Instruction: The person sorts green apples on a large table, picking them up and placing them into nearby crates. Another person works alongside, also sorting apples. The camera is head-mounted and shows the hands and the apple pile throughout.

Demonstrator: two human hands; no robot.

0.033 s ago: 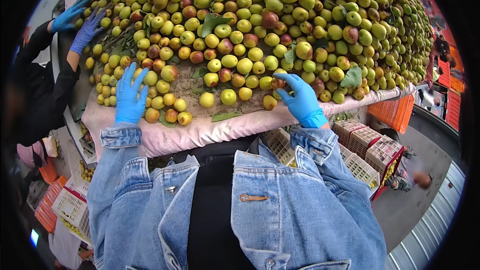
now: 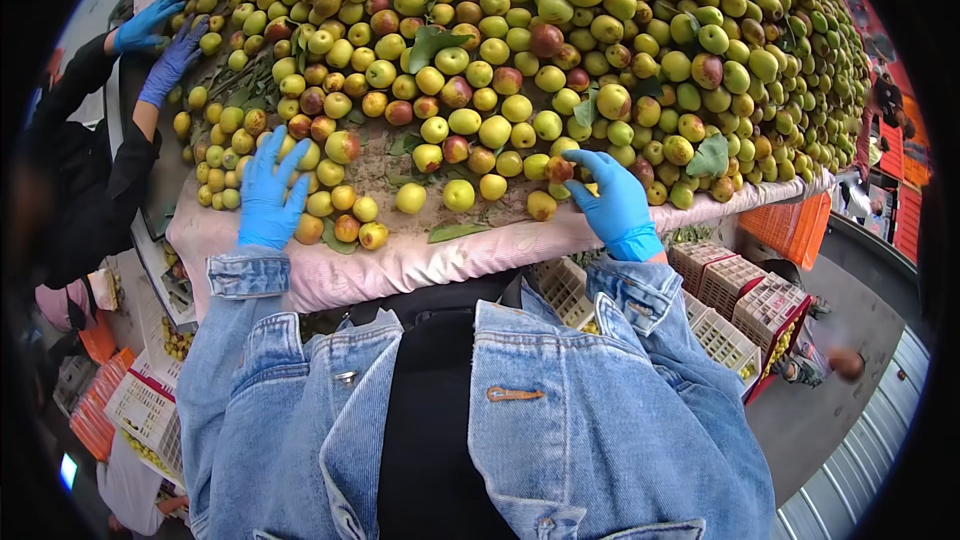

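A spread of small yellow-green and reddish round fruits (image 2: 463, 122) with scattered leaves (image 2: 708, 155) covers a sloping surface edged in pale pink cloth (image 2: 500, 248). My left hand (image 2: 270, 188), in a blue glove, rests on the fruits at the left with fingers spread. My right hand (image 2: 610, 202), also blue-gloved, is curved at the front, thumb and index finger apart beside a reddish fruit (image 2: 557, 169); whether they touch it is unclear.
A co-worker in dark sleeves reaches in at the left with gloved hands (image 2: 170, 65). White crates (image 2: 730, 290) and an orange crate (image 2: 785, 220) stand below at right; more crates (image 2: 140, 405) and people are at lower left. Others are at far right.
The whole view has shifted slightly right and down, with both my hands appearing a little further right. The hands' shapes look much the same.
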